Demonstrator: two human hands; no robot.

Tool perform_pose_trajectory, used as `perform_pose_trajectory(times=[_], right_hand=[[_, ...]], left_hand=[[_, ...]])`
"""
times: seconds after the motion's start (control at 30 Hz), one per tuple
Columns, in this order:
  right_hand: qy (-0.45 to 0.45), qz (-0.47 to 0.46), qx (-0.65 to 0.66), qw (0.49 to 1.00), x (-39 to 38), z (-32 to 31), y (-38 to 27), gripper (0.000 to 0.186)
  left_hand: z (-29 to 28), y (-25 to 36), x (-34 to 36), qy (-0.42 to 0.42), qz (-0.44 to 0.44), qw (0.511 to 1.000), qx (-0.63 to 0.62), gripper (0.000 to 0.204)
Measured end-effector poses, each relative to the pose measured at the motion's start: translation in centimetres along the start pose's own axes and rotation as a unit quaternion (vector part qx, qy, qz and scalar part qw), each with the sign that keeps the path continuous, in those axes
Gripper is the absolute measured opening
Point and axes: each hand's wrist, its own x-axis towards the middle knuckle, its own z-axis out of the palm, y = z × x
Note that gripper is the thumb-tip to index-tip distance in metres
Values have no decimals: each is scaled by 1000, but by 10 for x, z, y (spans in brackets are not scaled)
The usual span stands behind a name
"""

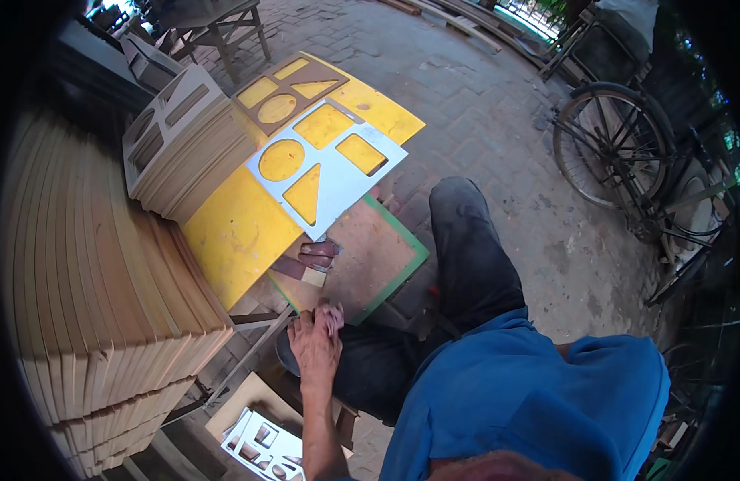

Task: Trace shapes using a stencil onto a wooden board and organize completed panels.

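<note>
head view: biggest worry is the tall stack of wooden boards [105, 264] on the left tipping if bumped; yellow board [233, 228] overhangs the surface [382, 252] and could slide; left hand [314, 345] is clenched on a reddish scrap [331, 315] at its edge; right hand hidden, can't tell; brick yard floor [482, 104], bicycle [626, 152] nearby

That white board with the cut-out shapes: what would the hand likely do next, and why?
Probably reach forward to the white board. The left hand grips a small reddish-brown piece, perhaps sandpaper, short of the board, which lies flat on the yellow sheet.
</note>
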Motion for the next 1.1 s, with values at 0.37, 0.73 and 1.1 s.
perform_pose_trajectory(times=[0.37,0.73,1.1], right_hand=[[60,84,-31,994,-72,-41,-11,31],[109,200,-61,972,-149,-93,-32,36],[11,218,-115,969,-72,-110,-101,43]], left_hand=[[13,-35,-21,-35,21,998,39,44],[18,-29,8,-40,41,996,68,26],[14,-21,21,-176,30,983,42,34]])
